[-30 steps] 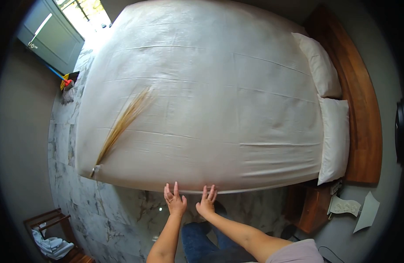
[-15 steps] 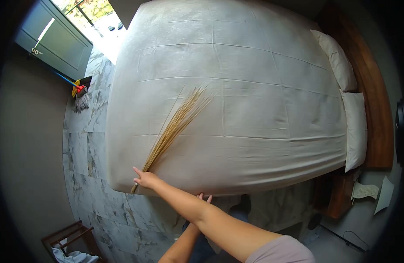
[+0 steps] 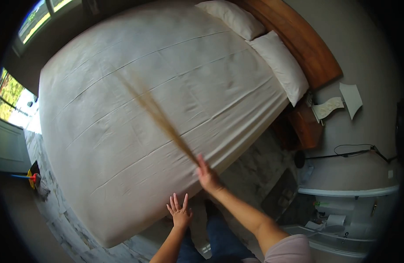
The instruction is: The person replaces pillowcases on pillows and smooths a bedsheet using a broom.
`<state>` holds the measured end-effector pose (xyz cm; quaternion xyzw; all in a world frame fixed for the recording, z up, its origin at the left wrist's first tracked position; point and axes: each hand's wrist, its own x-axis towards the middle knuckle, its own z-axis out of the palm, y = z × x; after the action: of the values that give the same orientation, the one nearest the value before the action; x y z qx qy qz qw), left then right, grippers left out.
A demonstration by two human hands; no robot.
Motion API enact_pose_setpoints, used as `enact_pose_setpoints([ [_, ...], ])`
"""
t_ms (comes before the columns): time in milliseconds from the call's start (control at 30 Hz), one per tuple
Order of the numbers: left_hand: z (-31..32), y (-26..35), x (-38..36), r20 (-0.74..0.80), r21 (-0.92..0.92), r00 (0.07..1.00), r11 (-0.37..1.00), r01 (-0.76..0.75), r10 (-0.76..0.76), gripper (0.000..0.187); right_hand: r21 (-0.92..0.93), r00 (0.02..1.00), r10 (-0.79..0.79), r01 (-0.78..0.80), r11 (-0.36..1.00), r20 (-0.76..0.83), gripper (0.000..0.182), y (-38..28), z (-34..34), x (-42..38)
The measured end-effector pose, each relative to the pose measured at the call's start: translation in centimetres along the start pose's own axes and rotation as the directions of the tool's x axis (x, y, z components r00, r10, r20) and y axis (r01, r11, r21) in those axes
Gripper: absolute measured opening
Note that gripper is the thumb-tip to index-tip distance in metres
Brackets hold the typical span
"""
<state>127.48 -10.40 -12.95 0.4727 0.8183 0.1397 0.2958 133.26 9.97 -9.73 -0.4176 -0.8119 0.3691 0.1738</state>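
Observation:
A stick broom (image 3: 161,120), a bundle of thin straw-coloured sticks, slants over the bed and is blurred by motion. My right hand (image 3: 207,176) is closed around its bound lower end, close to the bed's near side. The sticks fan out away from me, toward the upper left. Whether their tips touch the sheet cannot be made out. My left hand (image 3: 180,214) has its fingers spread at the near edge of the bed, against the pale fitted sheet (image 3: 123,184). Creases run lengthwise across that sheet.
Two white pillows (image 3: 278,65) lie against the wooden headboard (image 3: 294,37). A wooden nightstand (image 3: 303,127) stands beside the bed. Farther right are white shelves (image 3: 349,191) with small items. A mop (image 3: 42,188) leans near the door (image 3: 11,142) on the left.
My right hand has swung the broom from the bed's foot end toward the pillows. The view has turned toward the headboard. My left hand shows more fully at the bed edge.

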Motion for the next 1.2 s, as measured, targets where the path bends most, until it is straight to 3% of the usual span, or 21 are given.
enact_pose_setpoints([
  [33,0.2,1.1,1.1,0.041,0.026,0.999,0.999,-0.024,0.023,0.076,0.101,0.969,0.057,-0.033,0.994,-0.239,0.056,4.1,-4.0,2.4],
  [100,0.6,3.0,2.7,0.122,0.092,0.993,0.996,-0.008,-0.003,0.078,-0.055,0.862,0.113,-0.161,0.985,-0.494,0.052,16.1,-11.0,6.2],
  [133,1.0,3.7,3.0,0.162,0.133,0.985,0.991,0.032,-0.053,0.079,-0.220,0.774,-0.001,-0.180,0.959,-0.634,0.049,26.5,-12.7,7.8],
  [167,1.8,4.1,3.1,0.199,0.177,0.973,0.981,0.078,-0.113,0.080,0.034,0.734,0.289,-0.341,0.939,-0.615,0.047,31.6,-16.2,8.5],
  [200,2.9,3.9,2.9,0.178,0.193,0.977,0.978,0.080,-0.115,0.081,0.274,0.651,0.558,-0.491,0.827,-0.515,0.046,34.7,-17.8,9.1],
  [300,5.1,3.7,2.2,0.130,0.231,0.982,0.967,0.106,-0.139,0.083,0.490,0.627,0.743,-0.584,0.648,-0.235,0.049,32.5,-17.4,8.2],
  [367,5.4,4.2,2.3,0.115,0.259,0.979,0.956,0.135,-0.169,0.084,0.263,0.843,0.477,-0.415,0.871,-0.250,0.047,32.0,-13.2,4.5],
  [433,5.5,4.6,2.4,0.105,0.274,0.974,0.947,0.167,-0.202,0.083,0.130,0.989,0.149,-0.146,0.981,-0.014,0.047,26.4,-11.3,-1.2],
  [467,5.6,4.7,2.4,0.116,0.276,0.969,0.944,0.180,-0.218,0.084,0.039,0.958,0.109,-0.123,0.992,0.264,0.050,24.7,-10.6,-4.0],
  [533,5.8,4.8,2.4,0.129,0.276,0.960,0.939,0.207,-0.249,0.084,0.147,0.825,-0.010,-0.088,0.985,0.565,0.053,19.2,-11.9,-6.6],
  [633,5.6,5.3,2.8,0.160,0.272,0.943,0.931,0.243,-0.293,0.084,0.069,0.885,-0.219,0.209,0.975,0.412,0.045,18.3,-15.9,-2.7],
  [700,5.5,5.4,2.5,0.165,0.277,0.934,0.924,0.263,-0.316,0.083,-0.047,0.993,-0.109,0.107,0.993,-0.045,0.037,22.7,-17.4,2.8],
  [767,5.1,6.0,2.3,0.168,0.249,0.924,0.922,0.297,-0.343,0.083,-0.092,0.905,-0.001,-0.042,0.995,-0.424,0.040,27.6,-19.0,10.8],
  [800,5.1,6.2,1.8,0.167,0.233,0.919,0.920,0.316,-0.358,0.083,-0.039,0.871,0.217,-0.259,0.965,-0.441,0.043,29.6,-19.8,14.4],
  [833,5.7,6.0,1.3,0.161,0.204,0.915,0.920,0.336,-0.370,0.084,0.198,0.746,0.576,-0.542,0.817,-0.333,0.044,28.1,-20.8,17.8],
  [933,6.1,5.8,0.1,0.200,0.193,0.900,0.916,0.351,-0.387,0.085,0.220,0.768,0.620,-0.585,0.781,-0.161,0.046,25.3,-16.7,23.6],
  [1000,6.0,5.5,-0.3,0.191,0.182,0.909,0.924,0.337,-0.370,0.086,-0.086,0.986,0.083,-0.096,0.992,-0.143,0.046,25.4,-8.4,23.6],
  [1067,5.1,5.5,-0.2,0.195,0.149,0.914,0.932,0.331,-0.355,0.087,0.156,0.965,-0.059,0.019,0.988,0.257,0.046,16.6,-2.5,18.4],
  [1100,5.0,5.0,-0.3,0.170,0.143,0.928,0.940,0.311,-0.333,0.087,0.122,0.848,-0.020,-0.053,0.991,0.530,0.049,12.7,0.1,15.1],
  [1167,5.0,3.8,-1.0,0.129,0.042,0.946,0.955,0.293,-0.296,0.086,0.180,0.519,-0.310,0.287,0.941,0.796,0.051,7.4,4.5,8.1],
  [1200,4.7,3.0,-1.6,0.107,-0.003,0.954,0.960,0.281,-0.279,0.085,0.162,0.421,-0.299,0.331,0.930,0.856,0.052,3.4,3.8,5.6],
])
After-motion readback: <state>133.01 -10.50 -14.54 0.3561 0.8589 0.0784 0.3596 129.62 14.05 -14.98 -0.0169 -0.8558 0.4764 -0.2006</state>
